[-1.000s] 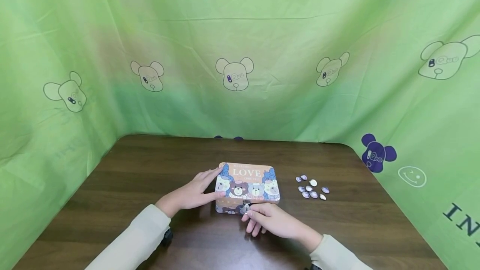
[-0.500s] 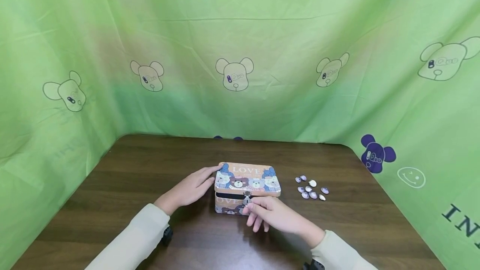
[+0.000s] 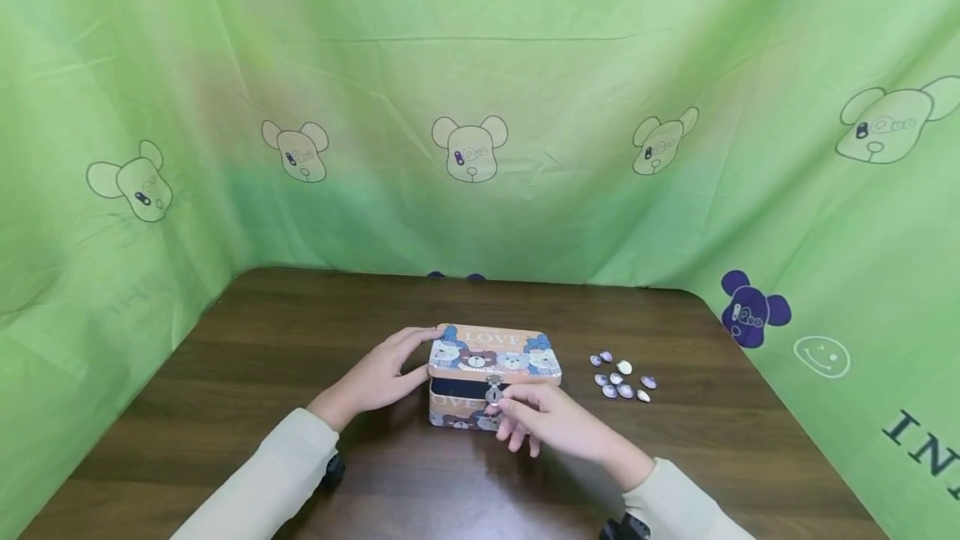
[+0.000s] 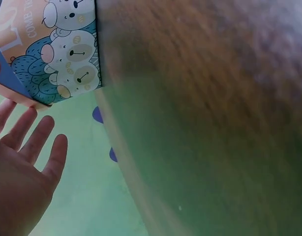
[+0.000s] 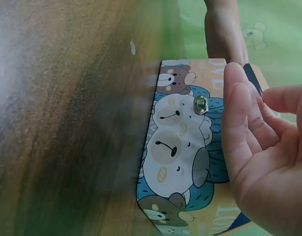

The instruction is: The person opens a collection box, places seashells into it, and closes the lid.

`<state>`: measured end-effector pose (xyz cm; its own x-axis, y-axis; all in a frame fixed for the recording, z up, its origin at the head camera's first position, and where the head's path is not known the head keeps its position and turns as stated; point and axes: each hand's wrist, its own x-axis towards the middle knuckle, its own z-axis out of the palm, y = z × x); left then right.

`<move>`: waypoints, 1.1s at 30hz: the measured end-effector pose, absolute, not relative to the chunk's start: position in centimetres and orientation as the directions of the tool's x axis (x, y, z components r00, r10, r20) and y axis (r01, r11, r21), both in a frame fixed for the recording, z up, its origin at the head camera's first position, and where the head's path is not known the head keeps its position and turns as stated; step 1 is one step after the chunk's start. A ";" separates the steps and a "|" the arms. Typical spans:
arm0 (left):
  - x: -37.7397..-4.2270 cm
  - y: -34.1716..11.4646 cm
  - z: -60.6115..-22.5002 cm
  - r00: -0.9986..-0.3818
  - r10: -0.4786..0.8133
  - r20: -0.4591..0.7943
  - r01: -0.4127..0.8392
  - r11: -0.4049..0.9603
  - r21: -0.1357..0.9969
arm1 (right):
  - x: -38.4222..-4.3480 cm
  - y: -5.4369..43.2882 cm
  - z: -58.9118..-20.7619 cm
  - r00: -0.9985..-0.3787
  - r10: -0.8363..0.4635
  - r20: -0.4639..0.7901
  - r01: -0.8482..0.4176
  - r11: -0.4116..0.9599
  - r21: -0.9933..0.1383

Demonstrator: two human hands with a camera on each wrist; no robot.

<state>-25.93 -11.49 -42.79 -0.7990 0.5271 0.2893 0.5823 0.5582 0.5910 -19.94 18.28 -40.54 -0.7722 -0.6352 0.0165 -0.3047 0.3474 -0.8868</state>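
Observation:
A tin box (image 3: 457, 422) printed with bears and "LOVE" stands on the table, its lid (image 3: 495, 363) raised a little at the front over a dark gap. From the lid's front edge hangs a metal latch (image 3: 493, 395), and my right hand (image 3: 555, 422) pinches its lower end between thumb and finger. In the right wrist view, a small metal catch (image 5: 201, 104) shows on the box front while the hand covers the latch. My left hand (image 3: 382, 372) rests at the box's left side, its fingers spread and fairly straight in the left wrist view.
Several purple-and-white shells (image 3: 624, 367) lie loose on the brown wooden table (image 3: 315, 323) to the right of the box. A green curtain (image 3: 480, 223) with bear prints hangs along the back and both sides of the table.
The lid has risen from closed to partly open at the front, with my right hand moving up slightly along with the latch. My left thumb has come off the lid to the box's left side.

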 end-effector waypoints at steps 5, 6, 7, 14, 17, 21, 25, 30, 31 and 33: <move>-26.2 -11.3 -43.1 -0.806 0.497 0.322 0.579 0.550 0.601 | -19.7 19.0 -40.3 -0.794 -0.608 0.000 -0.277 0.362 -0.890; -26.3 -11.3 -43.1 -0.806 0.489 0.334 0.581 0.546 0.604 | -19.7 19.2 -40.1 -0.800 -0.600 -0.002 -0.270 0.363 -0.892; -26.4 -11.2 -43.1 -0.809 0.478 0.343 0.578 0.541 0.611 | -19.7 19.4 -40.0 -0.806 -0.591 -0.003 -0.263 0.364 -0.893; -27.3 -10.7 -42.9 -0.846 0.376 0.377 0.525 0.470 0.710 | -20.2 20.8 -39.1 -0.824 -0.566 0.021 -0.260 0.345 -0.902; -27.6 -10.5 -42.8 -0.854 0.341 0.394 0.514 0.428 0.743 | -20.3 21.4 -38.7 -0.848 -0.525 0.068 -0.294 0.361 -0.885; -28.0 -10.1 -42.8 -0.872 0.280 0.402 0.487 0.402 0.776 | -20.7 22.2 -38.4 -0.899 -0.414 0.141 -0.335 0.442 -0.832; -28.3 -9.7 -42.8 -0.898 0.215 0.385 0.440 0.394 0.807 | -21.5 22.9 -38.6 -0.942 -0.281 0.185 -0.313 0.534 -0.785; -28.6 -9.2 -42.6 -0.915 0.156 0.371 0.403 0.365 0.839 | -22.5 23.4 -39.1 -0.973 -0.132 0.189 -0.230 0.551 -0.802; -28.7 -9.2 -42.5 -0.918 0.145 0.369 0.396 0.360 0.845 | -22.7 23.4 -39.2 -0.976 -0.117 0.185 -0.219 0.545 -0.810; -28.7 -9.0 -42.5 -0.924 0.124 0.361 0.381 0.355 0.854 | -23.0 23.5 -39.4 -0.977 -0.119 0.179 -0.215 0.535 -0.817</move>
<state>-28.74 -9.04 -42.47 -0.9245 0.1238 0.3606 0.3806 0.3552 0.8538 -22.99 23.54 -39.43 -0.9766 -0.1191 0.1793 -0.2152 0.5347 -0.8172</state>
